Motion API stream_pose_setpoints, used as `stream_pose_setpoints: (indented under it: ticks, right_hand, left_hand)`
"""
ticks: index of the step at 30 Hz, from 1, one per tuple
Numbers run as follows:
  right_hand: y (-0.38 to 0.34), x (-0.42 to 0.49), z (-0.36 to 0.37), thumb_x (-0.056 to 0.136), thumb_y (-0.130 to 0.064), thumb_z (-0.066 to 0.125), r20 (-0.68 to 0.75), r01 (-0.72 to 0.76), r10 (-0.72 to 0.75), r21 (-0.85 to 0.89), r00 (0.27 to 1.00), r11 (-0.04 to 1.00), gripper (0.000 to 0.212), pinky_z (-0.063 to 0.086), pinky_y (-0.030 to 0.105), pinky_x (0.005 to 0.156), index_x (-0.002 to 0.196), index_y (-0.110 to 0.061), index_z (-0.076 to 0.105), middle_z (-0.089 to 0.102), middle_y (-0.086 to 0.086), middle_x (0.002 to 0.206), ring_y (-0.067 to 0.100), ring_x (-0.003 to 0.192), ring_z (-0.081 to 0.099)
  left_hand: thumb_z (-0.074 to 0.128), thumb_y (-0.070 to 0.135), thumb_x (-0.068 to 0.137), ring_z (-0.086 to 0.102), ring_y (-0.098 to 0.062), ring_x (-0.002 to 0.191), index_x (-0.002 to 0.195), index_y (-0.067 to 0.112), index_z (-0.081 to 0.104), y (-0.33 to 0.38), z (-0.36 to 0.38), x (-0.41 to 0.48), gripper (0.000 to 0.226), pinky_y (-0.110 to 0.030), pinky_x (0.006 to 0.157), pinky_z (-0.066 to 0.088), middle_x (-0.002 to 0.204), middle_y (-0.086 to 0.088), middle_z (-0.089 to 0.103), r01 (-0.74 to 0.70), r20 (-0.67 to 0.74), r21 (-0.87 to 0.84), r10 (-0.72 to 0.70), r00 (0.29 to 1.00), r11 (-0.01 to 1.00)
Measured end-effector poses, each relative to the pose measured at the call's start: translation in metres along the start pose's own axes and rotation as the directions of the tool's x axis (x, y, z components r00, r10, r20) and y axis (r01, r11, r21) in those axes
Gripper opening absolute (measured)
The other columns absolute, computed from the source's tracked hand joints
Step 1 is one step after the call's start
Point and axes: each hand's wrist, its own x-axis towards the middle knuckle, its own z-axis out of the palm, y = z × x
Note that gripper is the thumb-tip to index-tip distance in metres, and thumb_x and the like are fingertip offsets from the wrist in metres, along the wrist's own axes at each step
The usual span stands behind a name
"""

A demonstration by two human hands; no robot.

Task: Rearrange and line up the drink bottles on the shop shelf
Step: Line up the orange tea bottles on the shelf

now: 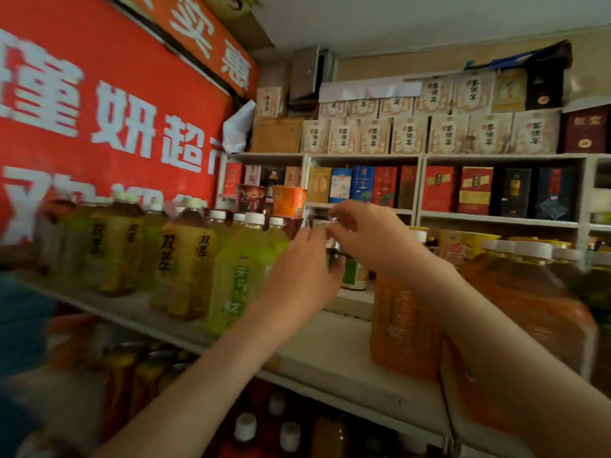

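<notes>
A row of drink bottles stands on the grey shelf [330,355]: yellow-brown tea bottles [188,259] at the left, a light green bottle [238,279] beside them, and an orange bottle [400,322] right of the gap. Behind that gap stands a small dark bottle with a green and orange label [354,275]. My left hand [302,272] curls round its left side. My right hand [367,233] pinches its top from above. Both hands hide most of the bottle, and the picture is blurred.
Larger orange bottles with white caps [532,285] crowd the shelf at the right. Cup noodles [288,200] sit behind the row. Boxed liquor [439,188] fills the back shelves. A red banner [99,120] covers the left wall. More bottles [246,428] stand on the shelf below.
</notes>
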Motion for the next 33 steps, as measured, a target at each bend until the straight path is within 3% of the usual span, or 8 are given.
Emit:
stream_pose_setpoints:
  ticks: [3,6,10,14,19,26,30,33]
  right_hand:
    - [-0.014,-0.007,0.034,0.091,-0.033,0.056,0.064,0.005,-0.014,0.133,0.998,0.991,0.033,0.050,0.029,0.080,0.119,-0.015,0.056,0.064,0.002,0.110,0.018,0.100,0.059]
    - [-0.020,-0.013,0.072,0.088,-0.039,0.060,0.162,-0.107,0.061,0.292,0.985,0.950,0.048,0.044,0.018,0.070,0.130,-0.019,0.047,0.059,0.000,0.118,0.013,0.099,0.055]
    - [-0.018,-0.018,0.121,0.086,-0.040,0.063,0.268,-0.270,0.161,0.446,0.950,0.853,0.060,0.044,0.017,0.071,0.138,-0.023,0.037,0.056,-0.008,0.120,0.006,0.097,0.054]
    - [-0.017,-0.014,0.151,0.082,-0.042,0.066,0.301,-0.364,0.232,0.526,0.925,0.768,0.061,0.048,0.013,0.065,0.134,-0.024,0.040,0.057,-0.018,0.103,-0.002,0.091,0.057]
    - [-0.028,-0.012,0.168,0.075,-0.059,0.065,0.345,-0.459,0.317,0.501,0.884,0.734,0.077,0.043,0.006,0.054,0.138,-0.028,0.034,0.056,-0.021,0.104,-0.010,0.084,0.053]
    - [-0.035,-0.021,0.172,0.070,-0.068,0.064,0.304,-0.513,0.417,0.409,0.856,0.754,0.057,0.044,0.012,0.063,0.114,-0.033,0.052,0.059,-0.022,0.097,-0.008,0.086,0.055]
    - [-0.038,-0.024,0.168,0.074,-0.062,0.066,0.270,-0.524,0.451,0.360,0.851,0.772,0.049,0.044,0.010,0.060,0.109,-0.030,0.055,0.062,-0.019,0.096,-0.007,0.085,0.057]
    - [-0.039,-0.023,0.162,0.073,-0.060,0.068,0.263,-0.533,0.468,0.306,0.844,0.789,0.053,0.043,0.010,0.059,0.112,-0.026,0.059,0.064,-0.015,0.098,-0.006,0.084,0.058]
  left_hand:
    - [0.061,0.030,0.087,0.050,-0.016,0.109,0.130,0.020,0.045,-0.035,-0.019,-0.029,0.047,-0.024,0.078,0.037,0.124,0.001,0.049,0.092,-0.066,0.027,-0.090,0.994,0.995]
    - [0.063,0.035,0.087,0.042,-0.017,0.121,0.138,0.014,0.036,-0.071,-0.034,-0.051,0.061,-0.021,0.091,0.035,0.136,-0.003,0.039,0.242,-0.077,0.075,-0.236,0.969,0.967]
    - [0.068,0.032,0.083,0.045,-0.016,0.118,0.135,0.014,0.039,-0.111,-0.043,-0.068,0.062,-0.018,0.090,0.034,0.131,-0.003,0.039,0.258,-0.124,0.029,-0.252,0.960,0.966]
    - [0.062,0.054,0.080,0.043,-0.004,0.114,0.141,0.021,0.029,-0.141,-0.051,-0.059,0.077,-0.019,0.089,0.036,0.137,0.007,0.041,0.337,0.137,-0.029,-0.331,0.934,0.941]
    - [0.060,0.065,0.075,0.044,0.015,0.077,0.130,0.028,0.041,-0.171,-0.055,-0.034,0.069,-0.006,0.055,0.034,0.099,0.027,0.050,0.401,0.383,-0.138,-0.325,0.865,0.906]
    - [0.064,0.081,0.034,0.058,-0.012,0.104,0.126,0.025,0.050,-0.191,-0.046,-0.015,0.109,-0.035,0.089,0.050,0.115,0.010,0.061,0.479,0.554,-0.300,-0.258,0.792,0.825]
    - [0.068,0.072,0.036,0.051,0.000,0.081,0.101,0.032,0.045,-0.194,-0.037,-0.010,0.080,-0.023,0.062,0.043,0.092,0.017,0.055,0.492,0.605,-0.339,-0.215,0.767,0.802]
    - [0.076,0.066,0.038,0.053,-0.003,0.083,0.106,0.031,0.045,-0.194,-0.034,-0.004,0.082,-0.025,0.067,0.045,0.093,0.017,0.057,0.505,0.641,-0.373,-0.178,0.747,0.778]
